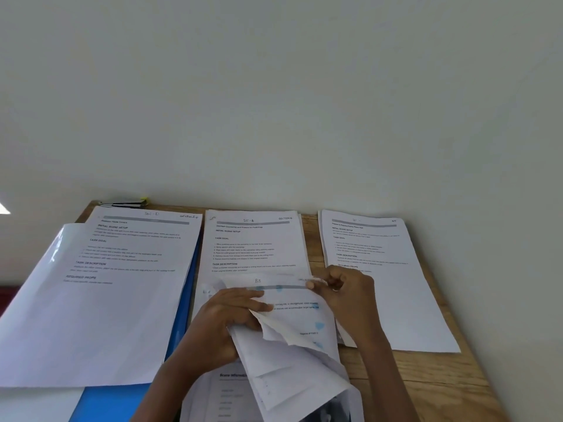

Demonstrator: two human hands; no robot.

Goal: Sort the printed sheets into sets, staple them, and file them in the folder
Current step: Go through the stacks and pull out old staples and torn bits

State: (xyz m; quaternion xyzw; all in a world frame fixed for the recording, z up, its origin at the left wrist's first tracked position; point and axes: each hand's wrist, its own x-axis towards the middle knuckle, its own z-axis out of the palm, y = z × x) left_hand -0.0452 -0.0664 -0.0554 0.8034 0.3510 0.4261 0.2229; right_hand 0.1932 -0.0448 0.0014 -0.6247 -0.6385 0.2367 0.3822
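Left hand (225,324): fingers grasp a fanned bundle of sheets (289,360). Right hand (347,290): fingers pinch its top sheet's corner. Three piles (253,239) on the surface (426,379), leftmost over a blue folder (112,403).

Your one camera sat on your head and looked forward and down, close over the near edge of the light brown wooden table (441,379). Its wide lens faced the far plain white wall (274,86), which filled the upper half of the view. Your left hand (222,324) and right hand (350,296), gripping the loose white printed sheets (292,354), sat near, at bottom centre.
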